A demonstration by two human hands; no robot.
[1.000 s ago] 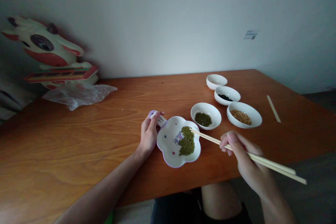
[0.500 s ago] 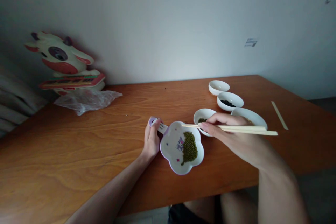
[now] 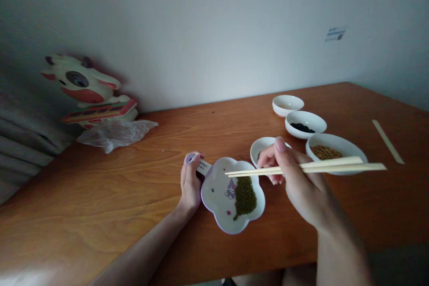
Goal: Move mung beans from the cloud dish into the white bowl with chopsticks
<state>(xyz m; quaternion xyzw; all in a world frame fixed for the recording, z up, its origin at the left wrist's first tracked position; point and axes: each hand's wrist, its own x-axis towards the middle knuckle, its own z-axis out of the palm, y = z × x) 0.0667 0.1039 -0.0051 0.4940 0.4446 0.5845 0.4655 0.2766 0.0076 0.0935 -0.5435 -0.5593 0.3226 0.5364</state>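
My left hand [image 3: 191, 185] is closed around the purple handle of a flower-shaped white bowl [image 3: 217, 203] with a cartoon print. Green mung beans [image 3: 246, 196] lie in a patch on the right side of that bowl. A pair of wooden chopsticks [image 3: 338, 166] is held in my right hand [image 3: 298, 183], tips together over the upper part of the flower bowl. Nothing can be made out between the tips. Partly hidden behind my right fingers is a small white bowl [image 3: 259, 145].
To the right stand more white bowls: one of tan beans [image 3: 348, 145], one of dark pieces [image 3: 304, 118], and a farther bowl [image 3: 288, 103]. A flat paper strip [image 3: 388, 140] lies beyond. At left are a cow toy [image 3: 89, 91] and a plastic bag [image 3: 117, 135].
My right hand has turned, its thumb now on top, and the chopstick tips sit slightly lower and left over the flower bowl. My left hand keeps its grip. The view has shifted a little.
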